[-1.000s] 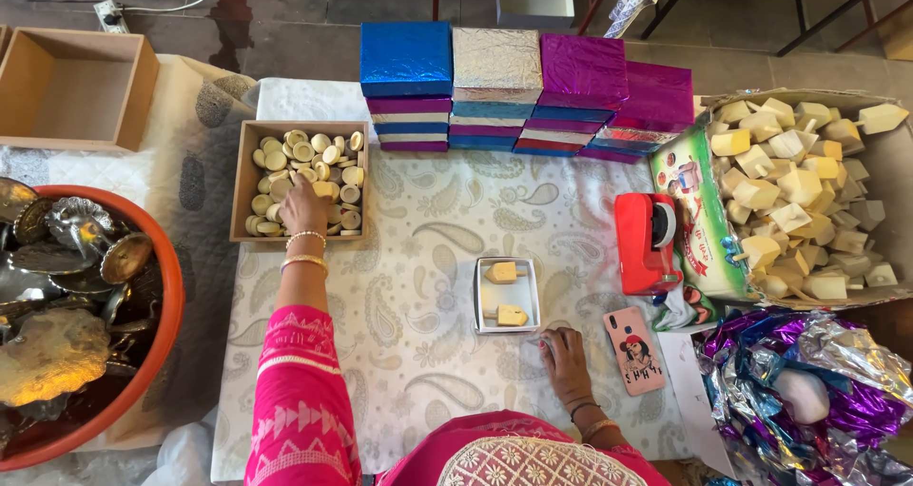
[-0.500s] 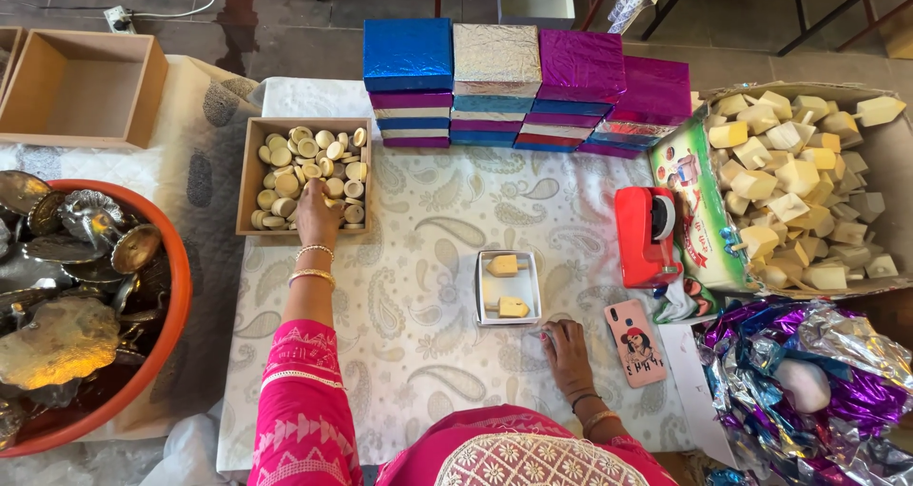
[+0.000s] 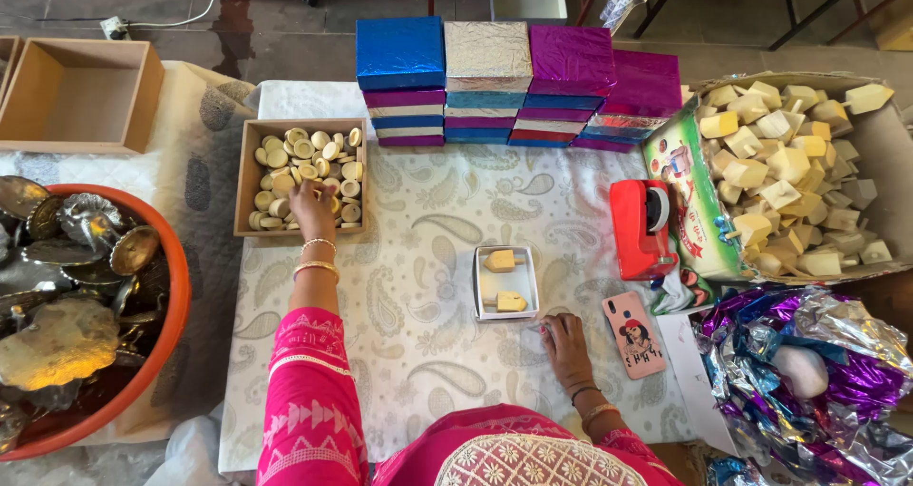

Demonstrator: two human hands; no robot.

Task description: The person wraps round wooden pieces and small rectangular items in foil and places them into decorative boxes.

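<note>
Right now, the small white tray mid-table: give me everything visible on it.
The small white tray is a shallow, rectangular open box, apparently thin card or plastic, lying flat on the paisley cloth with its long side running away from the person. It holds two yellowish wedge-shaped blocks, one toward the far end, one toward the near end, apart from each other. The right hand rests on the cloth by its near right corner; whether it touches is unclear. The left hand is away, in the wooden box of discs.
</note>
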